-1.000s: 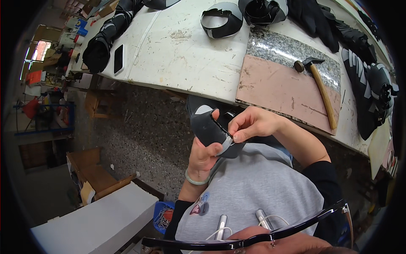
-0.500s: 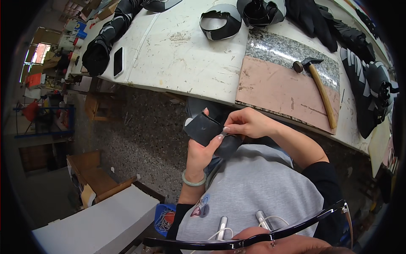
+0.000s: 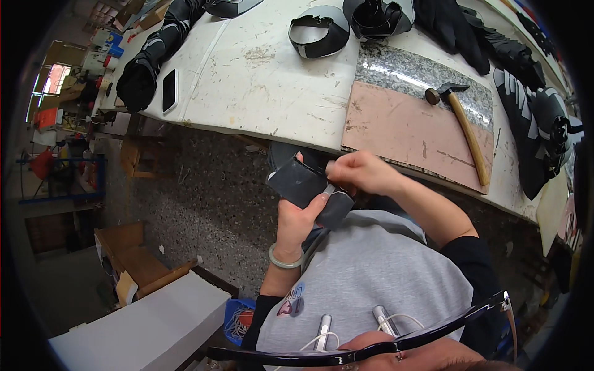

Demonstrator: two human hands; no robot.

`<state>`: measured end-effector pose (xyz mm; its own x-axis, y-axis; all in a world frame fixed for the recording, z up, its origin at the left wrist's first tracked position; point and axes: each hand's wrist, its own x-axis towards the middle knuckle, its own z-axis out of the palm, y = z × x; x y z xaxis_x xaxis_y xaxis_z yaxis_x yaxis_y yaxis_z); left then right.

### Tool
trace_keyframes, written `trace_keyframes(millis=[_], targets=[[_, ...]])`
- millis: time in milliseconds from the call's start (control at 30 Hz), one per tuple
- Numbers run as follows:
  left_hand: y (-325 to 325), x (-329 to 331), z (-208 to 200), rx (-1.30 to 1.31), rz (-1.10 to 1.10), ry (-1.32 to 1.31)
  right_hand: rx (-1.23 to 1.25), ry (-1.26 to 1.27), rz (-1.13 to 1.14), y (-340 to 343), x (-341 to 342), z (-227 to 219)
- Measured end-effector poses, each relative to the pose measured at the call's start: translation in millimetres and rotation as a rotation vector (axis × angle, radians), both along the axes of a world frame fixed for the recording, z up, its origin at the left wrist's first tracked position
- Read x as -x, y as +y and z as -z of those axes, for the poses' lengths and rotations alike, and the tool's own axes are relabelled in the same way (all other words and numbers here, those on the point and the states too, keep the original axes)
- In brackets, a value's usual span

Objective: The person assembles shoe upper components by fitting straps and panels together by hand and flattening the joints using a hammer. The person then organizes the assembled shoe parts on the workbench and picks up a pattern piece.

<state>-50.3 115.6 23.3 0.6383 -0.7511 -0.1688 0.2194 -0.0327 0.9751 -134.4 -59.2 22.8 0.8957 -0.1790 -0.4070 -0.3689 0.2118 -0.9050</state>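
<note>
Above my lap, my left hand (image 3: 297,219) grips a dark grey shoe upper (image 3: 298,183), its thumb pressed on the piece beside a narrow whitish strip (image 3: 329,188). Some of the left fingers are hidden behind the upper. My right hand (image 3: 366,173) is just right of it, near the table edge, with its fingers curled together in a pinch. Its fingertips are slightly blurred, and whatever they hold cannot be made out.
A wooden-handled hammer (image 3: 471,139) lies on a pinkish board (image 3: 408,123) over a speckled stone slab (image 3: 396,65). Black and grey shoe uppers (image 3: 318,32) stand along the white table (image 3: 260,86). A phone (image 3: 169,91) lies at left. A blue basket (image 3: 238,318) sits below, beside a white box (image 3: 154,315).
My right hand has lifted off the left thumb and drawn slightly away, fingers more curled. The whitish strip by the thumb shows more. My left hand still holds the upper in nearly the same place.
</note>
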Motion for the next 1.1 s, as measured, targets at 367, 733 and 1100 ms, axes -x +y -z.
trace_keyframes(millis=[367,733,1100], targets=[[-7,2,-7,0.032,0.041,0.077,0.347,-0.214,-0.079,7,-5,-5],[-23,-7,-4,0.019,-0.165,-0.159,0.052,-0.152,-0.102,-13,37,15],[-114,13,13,-0.198,0.168,-0.340,0.748,-0.068,0.399,-39,99,2]])
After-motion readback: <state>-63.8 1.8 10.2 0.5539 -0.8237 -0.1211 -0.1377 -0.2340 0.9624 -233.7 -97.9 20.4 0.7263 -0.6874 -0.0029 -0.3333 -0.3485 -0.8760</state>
